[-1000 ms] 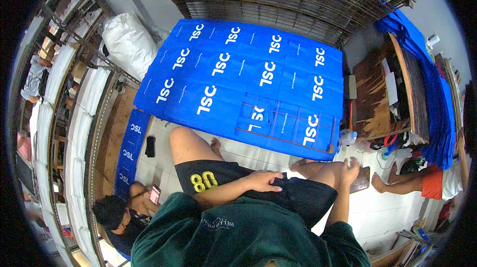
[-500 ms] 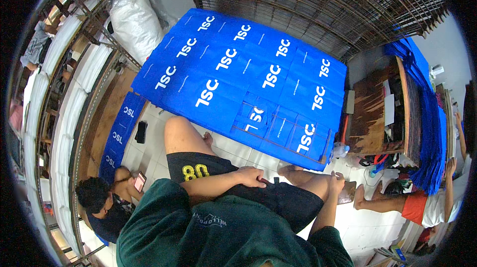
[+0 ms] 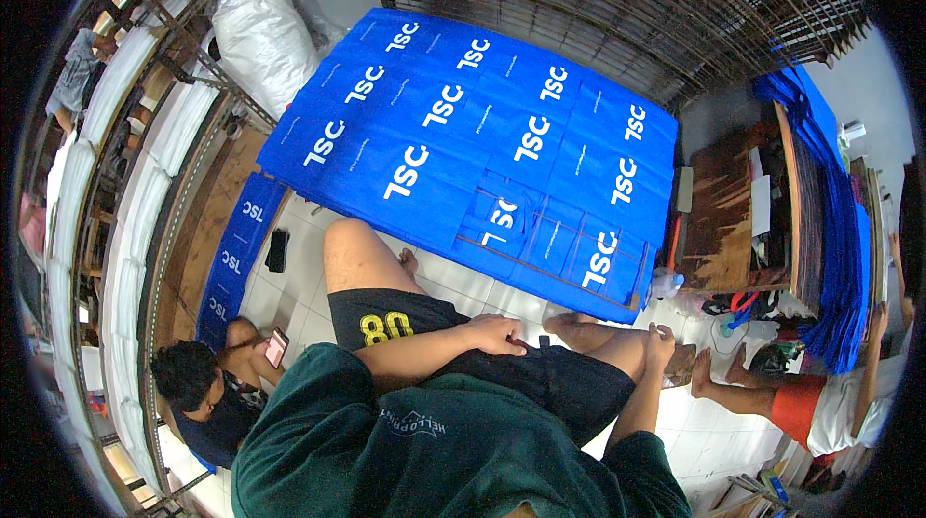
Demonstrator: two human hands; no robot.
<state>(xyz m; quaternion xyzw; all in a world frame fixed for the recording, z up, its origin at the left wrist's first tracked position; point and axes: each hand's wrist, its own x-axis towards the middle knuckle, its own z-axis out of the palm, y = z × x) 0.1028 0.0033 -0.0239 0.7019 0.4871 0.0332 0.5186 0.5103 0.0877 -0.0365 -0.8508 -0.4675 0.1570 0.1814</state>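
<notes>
My left hand (image 3: 497, 335) rests over my lap on the black shorts (image 3: 569, 388), its fingers curled closed. A small dark bit shows by its fingertips, too small to name. Over my bent right knee lies my right hand (image 3: 661, 346), fingers also curled; whether anything is inside cannot be seen. Neither hand touches the broad blue printed fabric (image 3: 453, 142) spread over the low table in front of me. On the fabric's near right part lies a thin, dark rectangular frame (image 3: 550, 240) with crossbars.
A seated person (image 3: 193, 383) holds a phone (image 3: 277, 347) at the left. Another phone (image 3: 277, 251) lies on the tiled floor. Wire racks (image 3: 617, 7) stand behind the table. Blue fabric sheets (image 3: 834, 229) hang at the right, near another person's legs (image 3: 743, 388).
The whole view has shifted slightly. Both my hands keep nearly the same pose on my lap and knee. The person at the right has moved a little.
</notes>
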